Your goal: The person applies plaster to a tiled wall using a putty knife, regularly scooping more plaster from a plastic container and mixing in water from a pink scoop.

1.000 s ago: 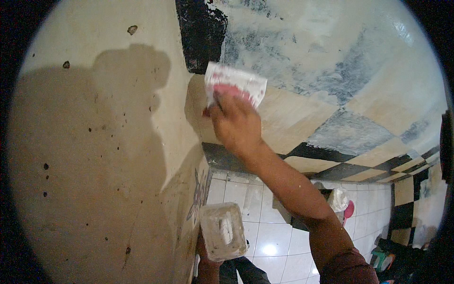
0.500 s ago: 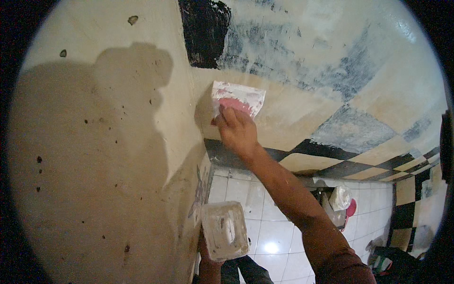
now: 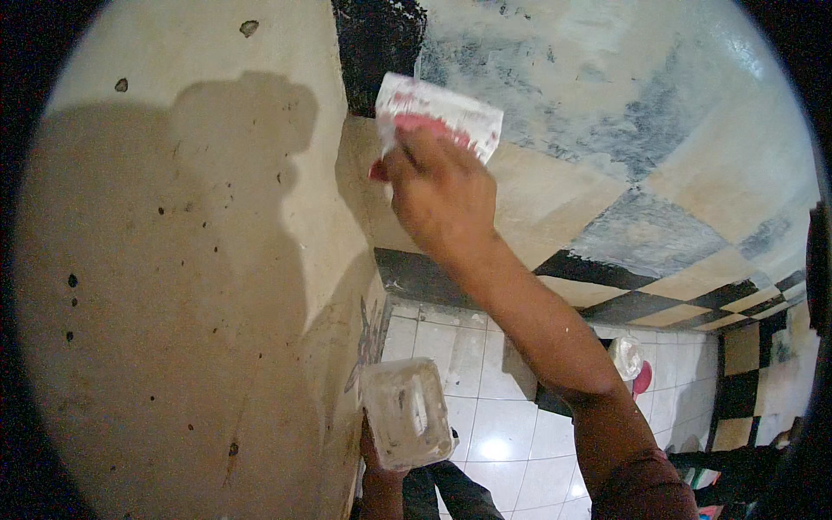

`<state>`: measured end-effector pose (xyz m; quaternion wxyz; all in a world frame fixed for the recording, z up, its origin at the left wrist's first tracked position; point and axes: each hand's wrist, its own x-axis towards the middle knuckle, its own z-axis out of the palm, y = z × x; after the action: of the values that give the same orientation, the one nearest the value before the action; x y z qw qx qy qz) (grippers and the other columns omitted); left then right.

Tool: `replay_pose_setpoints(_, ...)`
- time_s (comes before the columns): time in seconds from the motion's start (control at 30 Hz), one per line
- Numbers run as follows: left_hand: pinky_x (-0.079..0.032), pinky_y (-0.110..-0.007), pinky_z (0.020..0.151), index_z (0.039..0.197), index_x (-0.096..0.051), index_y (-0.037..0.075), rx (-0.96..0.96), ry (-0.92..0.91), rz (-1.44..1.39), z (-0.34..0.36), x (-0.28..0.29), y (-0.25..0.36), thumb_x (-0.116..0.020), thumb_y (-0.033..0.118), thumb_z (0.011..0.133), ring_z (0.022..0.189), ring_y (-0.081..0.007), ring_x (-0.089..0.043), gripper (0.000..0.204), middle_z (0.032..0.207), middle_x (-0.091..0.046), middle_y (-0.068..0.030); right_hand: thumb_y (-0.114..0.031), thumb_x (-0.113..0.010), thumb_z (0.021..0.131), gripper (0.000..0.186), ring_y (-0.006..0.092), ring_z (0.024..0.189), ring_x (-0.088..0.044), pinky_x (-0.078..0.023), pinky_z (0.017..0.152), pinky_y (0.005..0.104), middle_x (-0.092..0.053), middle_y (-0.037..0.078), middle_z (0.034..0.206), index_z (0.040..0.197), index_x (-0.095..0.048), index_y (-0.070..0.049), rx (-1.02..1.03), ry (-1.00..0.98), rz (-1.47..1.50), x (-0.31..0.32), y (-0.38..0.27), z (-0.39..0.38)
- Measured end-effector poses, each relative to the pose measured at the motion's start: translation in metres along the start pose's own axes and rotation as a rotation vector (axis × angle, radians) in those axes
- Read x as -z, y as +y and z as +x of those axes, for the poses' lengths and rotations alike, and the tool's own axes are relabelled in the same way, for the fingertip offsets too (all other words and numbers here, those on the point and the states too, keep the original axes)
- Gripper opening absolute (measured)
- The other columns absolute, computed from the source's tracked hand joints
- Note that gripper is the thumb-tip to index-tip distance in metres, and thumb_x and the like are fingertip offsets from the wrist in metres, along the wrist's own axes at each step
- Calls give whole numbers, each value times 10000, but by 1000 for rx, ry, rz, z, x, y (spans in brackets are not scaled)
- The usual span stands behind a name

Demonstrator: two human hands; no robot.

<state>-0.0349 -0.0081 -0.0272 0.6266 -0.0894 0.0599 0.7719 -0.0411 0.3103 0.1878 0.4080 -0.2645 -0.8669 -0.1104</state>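
Note:
My right hand (image 3: 446,195) is closed round a wide putty scraper (image 3: 468,111) with a pink-red grip and a blade smeared with white putty. The scraper lies against the patterned wall (image 3: 537,191), beside the corner, where its blade overlaps the lower edge of a black square (image 3: 377,43). Lower down, my left hand (image 3: 374,446) holds up a clear rectangular plastic tub (image 3: 406,414) with whitish residue inside. The tub hides most of that hand's fingers.
A plain beige wall (image 3: 173,303) with small chips and my shadow stands at the left. White floor tiles (image 3: 498,425) lie below. Farther right on the floor are a whitish bag-like bundle (image 3: 626,357) and a pink-red utensil (image 3: 642,378). Dark clothing (image 3: 745,468) shows at lower right.
My right hand has moved the scraper up the wall, from the beige area to the black square. The left hand and tub have shifted slightly upward.

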Motion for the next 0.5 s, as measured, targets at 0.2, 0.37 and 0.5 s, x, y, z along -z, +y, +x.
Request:
replay_pose_setpoints(0.2, -386, -532, 1056, 1442, -356, 169, 203, 184, -1385, -2, 4, 2, -455, 463, 957, 1297, -298, -435, 576, 1448, -423, -71, -167, -621, 732, 195, 331, 927, -628, -542, 757, 415, -558, 153, 1136, 905, -679, -101, 135, -100, -141, -102, 41, -104)
replay_pose_setpoints(0.37, -361, -558, 1059, 1436, -358, 148, -124, 181, 388, -9, 36, 5, -382, 436, 992, 1315, -296, -414, 530, 1451, -409, -86, -196, -641, 737, 242, 332, 985, -613, -525, 834, 428, -552, 143, 1145, 933, -670, -57, 64, -309, -50, -136, 40, -207)
replay_pose_setpoints(0.5, -354, -536, 1070, 1439, -351, 144, -115, 168, 448, -14, 38, 0, -370, 434, 995, 1318, -291, -408, 530, 1452, -406, -87, -190, -670, 719, 255, 297, 956, -626, -536, 800, 370, -566, 131, 1132, 932, -663, -50, 122, -65, -83, -44, 39, -128)
